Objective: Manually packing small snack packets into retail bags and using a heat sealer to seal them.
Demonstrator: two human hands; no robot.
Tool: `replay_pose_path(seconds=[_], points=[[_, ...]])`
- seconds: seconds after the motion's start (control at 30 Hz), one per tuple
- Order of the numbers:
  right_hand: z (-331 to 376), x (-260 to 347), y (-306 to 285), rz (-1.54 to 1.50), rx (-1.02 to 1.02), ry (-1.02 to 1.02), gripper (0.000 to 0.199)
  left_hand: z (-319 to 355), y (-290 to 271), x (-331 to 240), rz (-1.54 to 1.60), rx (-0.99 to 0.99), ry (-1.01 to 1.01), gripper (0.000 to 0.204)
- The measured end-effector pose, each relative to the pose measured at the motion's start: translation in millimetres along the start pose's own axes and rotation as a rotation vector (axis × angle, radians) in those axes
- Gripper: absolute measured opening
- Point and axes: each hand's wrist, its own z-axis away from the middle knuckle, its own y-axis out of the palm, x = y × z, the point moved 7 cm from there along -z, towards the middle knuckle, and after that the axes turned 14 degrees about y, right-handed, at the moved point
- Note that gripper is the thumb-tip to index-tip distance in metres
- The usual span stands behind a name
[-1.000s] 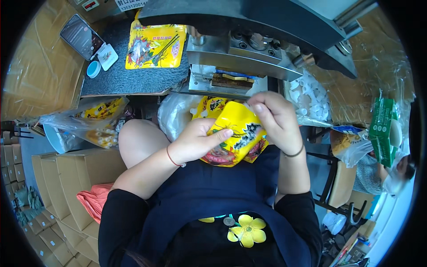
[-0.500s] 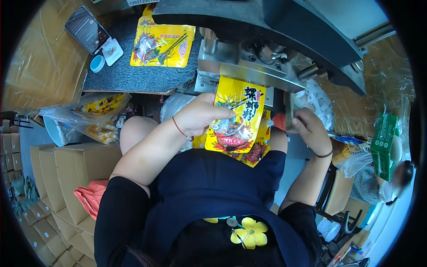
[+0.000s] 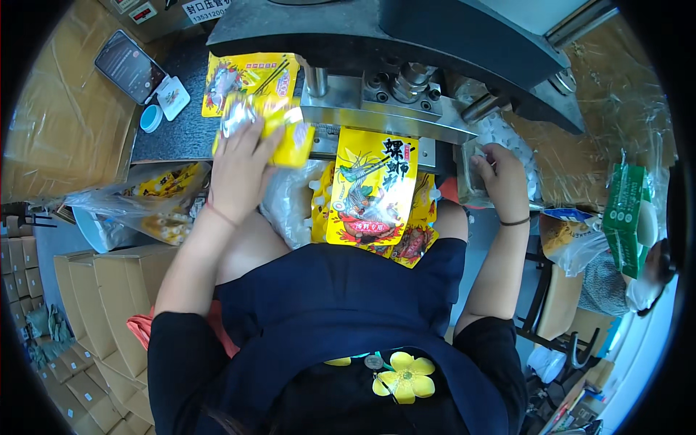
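Note:
My left hand (image 3: 241,170) is at the left by the grey mat, its fingers closed on a yellow pouch (image 3: 293,141) smeared by motion. Just behind it, another yellow pouch (image 3: 254,64) lies flat on the mat. In the middle, a printed yellow pouch (image 3: 373,192) has its top edge under the metal press bar (image 3: 391,119), and neither hand touches it. To the right of the press, my right hand (image 3: 502,177) is at a clear-walled box (image 3: 471,187), thumb and fingers closed together. Whatever it pinches is too small or hidden to make out.
More yellow pouches (image 3: 417,243) lie beneath the middle one, near my lap. The dark press arm (image 3: 326,32) hangs overhead. White pieces (image 3: 518,145) fill the right side. A phone (image 3: 130,67) and a round blue lid (image 3: 151,118) sit at the back left.
My left hand has let go of the middle pouch, moved left to the mat and taken hold of another pouch. The middle pouch stays under the press. My right hand has barely moved.

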Motion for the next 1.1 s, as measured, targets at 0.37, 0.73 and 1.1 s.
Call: replay_pose_path(seconds=[0.37, 0.73, 1.1], points=[[67, 92, -40, -0.470, -0.100, -0.230, 0.015, 6, 13, -62, 1.411, -0.095, -0.370, 0.017], [62, 124, -18, -0.453, 0.369, -0.440, 0.026, -13, 33, -157, 2.060, 0.240, -0.264, 0.034], [-2, 19, 0, 0.106, -0.165, -0.126, 0.025, -45, 60, -105, 2.289, 0.086, -0.574, 0.037]])
